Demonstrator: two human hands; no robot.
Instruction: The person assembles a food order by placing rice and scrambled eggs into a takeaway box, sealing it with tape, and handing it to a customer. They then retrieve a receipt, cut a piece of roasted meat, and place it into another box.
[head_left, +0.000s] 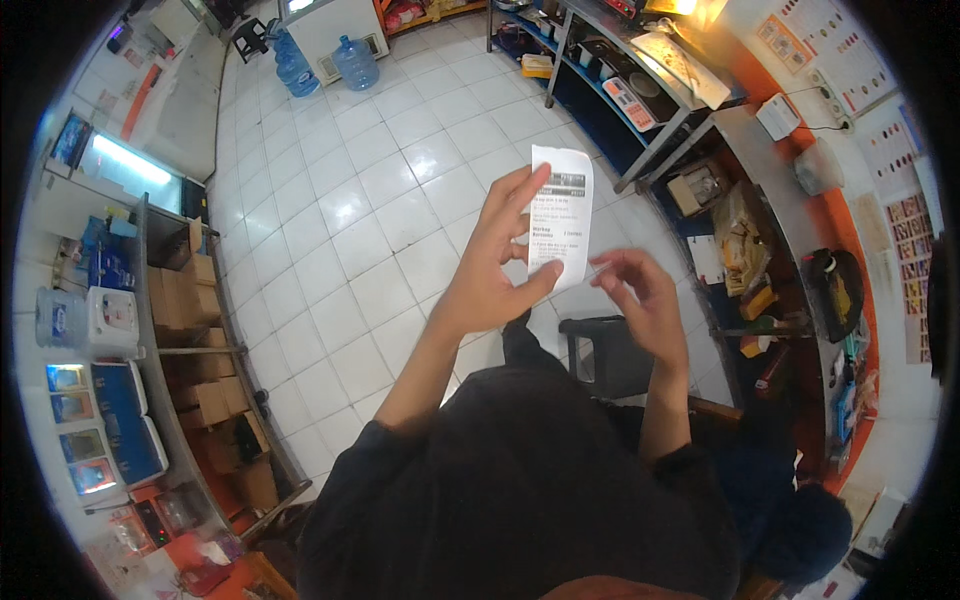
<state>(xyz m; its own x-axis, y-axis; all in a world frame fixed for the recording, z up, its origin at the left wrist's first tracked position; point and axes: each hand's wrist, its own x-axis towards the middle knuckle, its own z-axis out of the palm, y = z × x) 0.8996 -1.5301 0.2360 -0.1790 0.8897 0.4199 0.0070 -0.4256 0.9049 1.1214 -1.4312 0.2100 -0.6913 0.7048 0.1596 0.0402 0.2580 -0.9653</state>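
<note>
My left hand (499, 259) grips a printed paper receipt (566, 225), its thumb pressed across the lower part and a finger along the upper left edge. The slip stands upright in front of me, bears dark bands and lines of writing, and curls slightly at its right side. My right hand (643, 296) hovers just beside the lower right edge of the paper, fingers curled and apart. Whether a fingertip touches the edge, I cannot tell. Beneath the right hand a dark plastic stool (607, 349) stands on the white tiled floor (360, 225).
At the left, a metal counter (154, 300) has cardboard boxes (184, 296) on its shelves. Shelving at the right holds plastic-wrapped packs (739, 240). A steel table (675, 94) bears a tray (682, 67). Water jugs (355, 64) stand far ahead. A dark-clothed person (787, 517) is at lower right.
</note>
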